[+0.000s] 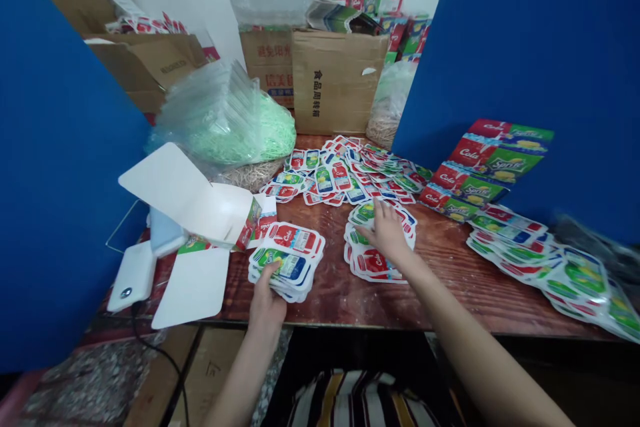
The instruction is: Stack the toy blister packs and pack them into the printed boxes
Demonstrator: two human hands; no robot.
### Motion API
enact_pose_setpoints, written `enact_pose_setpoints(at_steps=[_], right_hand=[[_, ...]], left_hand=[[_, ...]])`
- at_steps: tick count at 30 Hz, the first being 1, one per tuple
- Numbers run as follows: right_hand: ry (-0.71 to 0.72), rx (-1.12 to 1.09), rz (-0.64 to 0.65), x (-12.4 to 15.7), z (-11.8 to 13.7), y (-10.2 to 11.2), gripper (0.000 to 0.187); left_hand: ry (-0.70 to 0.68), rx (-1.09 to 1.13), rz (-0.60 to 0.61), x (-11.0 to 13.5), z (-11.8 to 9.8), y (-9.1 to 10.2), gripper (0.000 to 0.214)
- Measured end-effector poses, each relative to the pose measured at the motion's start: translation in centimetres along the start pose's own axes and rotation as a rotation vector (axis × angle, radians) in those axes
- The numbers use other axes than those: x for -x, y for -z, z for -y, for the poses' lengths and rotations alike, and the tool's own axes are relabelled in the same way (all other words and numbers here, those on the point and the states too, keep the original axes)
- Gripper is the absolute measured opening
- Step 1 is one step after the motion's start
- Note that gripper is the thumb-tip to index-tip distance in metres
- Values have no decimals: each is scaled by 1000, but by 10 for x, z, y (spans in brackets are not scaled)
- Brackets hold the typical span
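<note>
My left hand grips a stack of flat Cola-and-Sprite printed packets near the table's front edge, thumb on top and the other fingers hidden beneath. To the right, my right hand lies over a second packet stack, its fingers stretched out and the thumb apart, touching the top packets. Whether it pinches one of them I cannot make out. Behind both hands spreads a loose heap of the same packets.
An unfolded white carton and a white power bank with a cable lie left. Printed boxes and more packets stand right. A cardboard box and a bag of green shreds sit behind. Blue panels flank the table.
</note>
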State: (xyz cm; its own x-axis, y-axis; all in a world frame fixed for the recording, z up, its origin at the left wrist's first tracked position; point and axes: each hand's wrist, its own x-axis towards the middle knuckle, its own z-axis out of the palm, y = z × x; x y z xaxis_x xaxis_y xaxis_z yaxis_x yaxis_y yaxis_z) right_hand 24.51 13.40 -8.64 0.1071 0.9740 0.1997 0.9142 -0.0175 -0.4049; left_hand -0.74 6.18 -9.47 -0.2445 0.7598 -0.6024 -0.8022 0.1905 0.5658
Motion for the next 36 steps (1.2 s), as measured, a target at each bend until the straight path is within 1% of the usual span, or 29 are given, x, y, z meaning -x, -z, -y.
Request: enact_pose_setpoints(at_steps=[1,2,4,6,8,10,12,13,15,17,18,19,20,21,23,25,26,28,31,34,36], right_hand=[[-30,122,68,-4,-16,-4,77],[-27,216,131,-6,-29,-7,75],[54,338,209,-5,-48,-13,68],[172,414,213,3,-60,-16,63],[278,458,198,14,-69,-15,58],[374,480,173,26,-76,-8,56],[426,489,169,36,-82,4,55],[429,486,189,39,-84,12,54],[399,460,277,40,-87,28,51],[398,378,378,30,-90,43,46],[435,317,415,22,-93,49,43],[489,253,439,11,-96,53,45],[544,194,458,0,-99,56,53],[585,150,482,-11,-102,57,65],[603,116,568,-32,-108,56,84],[582,120,647,-45,-112,52,90],[582,125,658,-49,-113,51,90],[610,133,623,-49,-113,49,87],[666,116,516,-37,-114,51,77],[650,58,427,-23,-117,58,58],[613,28,402,-20,-121,63,43]], left_hand=[[-1,-11,-11,0,0,5,38],[-4,-24,-22,0,0,10,36],[-8,-52,-41,0,2,18,34],[-13,-76,-49,0,4,22,33],[-19,-92,-47,-1,5,23,33],[-28,-98,-49,-1,6,24,33],[-36,-104,-47,-2,7,24,34],[-39,-107,-47,-2,8,24,34],[-40,-114,-44,-2,9,24,34],[-40,-119,-43,-3,11,24,34],[-41,-121,-44,-4,11,24,34],[-42,-124,-44,-5,12,23,34],[-41,-128,-44,-6,12,23,35],[-37,-132,-48,-6,12,23,35],[-30,-135,-54,-6,12,22,35],[-25,-137,-62,-4,11,22,34],[-25,-136,-64,-3,11,22,33],[-24,-137,-68,-2,10,21,33],[-19,-135,-76,-2,11,19,33],[-16,-144,-67,-5,11,20,33],[-9,-158,-57,-6,11,20,35]])
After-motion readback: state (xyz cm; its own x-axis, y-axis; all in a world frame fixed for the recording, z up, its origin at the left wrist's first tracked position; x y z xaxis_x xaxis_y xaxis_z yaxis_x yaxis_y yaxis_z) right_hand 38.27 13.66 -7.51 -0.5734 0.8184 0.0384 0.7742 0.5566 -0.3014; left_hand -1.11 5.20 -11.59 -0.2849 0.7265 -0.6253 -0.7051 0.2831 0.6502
